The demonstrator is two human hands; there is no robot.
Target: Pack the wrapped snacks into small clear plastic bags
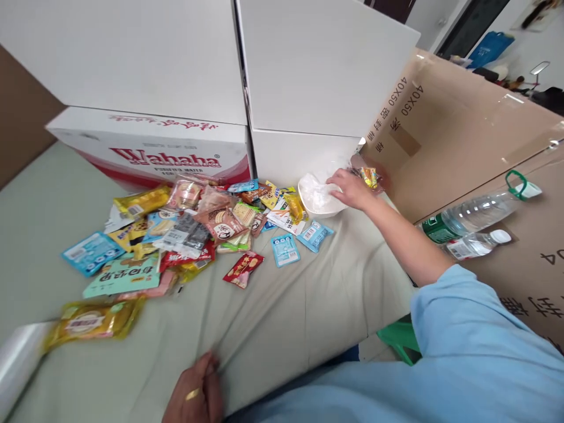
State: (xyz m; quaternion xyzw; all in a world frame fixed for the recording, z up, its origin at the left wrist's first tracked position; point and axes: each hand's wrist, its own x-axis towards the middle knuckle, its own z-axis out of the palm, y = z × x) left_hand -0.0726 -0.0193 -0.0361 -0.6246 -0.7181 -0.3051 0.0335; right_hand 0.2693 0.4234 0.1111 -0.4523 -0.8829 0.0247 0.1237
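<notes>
My right hand (349,189) reaches over the right side of a white bowl (324,208). Its fingers are stretched and slightly apart, above crinkled clear plastic (315,187) inside; contact with the plastic is unclear. Near the front edge, my left hand (196,390), with a gold ring, is closed at the pale green tablecloth (264,329), where creases gather toward its fingertips. Between the hands lie a small red snack packet (244,269), a light blue packet (285,251) and another blue packet (315,235). A heap of wrapped snacks (220,220) spreads to the left.
A white Wahaba-style water carton (176,155) and white panels (304,70) stand behind the snacks. Cardboard (467,129) borders the right, with two plastic bottles (480,217) against it. A yellow packet (92,320) lies beside a shiny roll (22,358) at left.
</notes>
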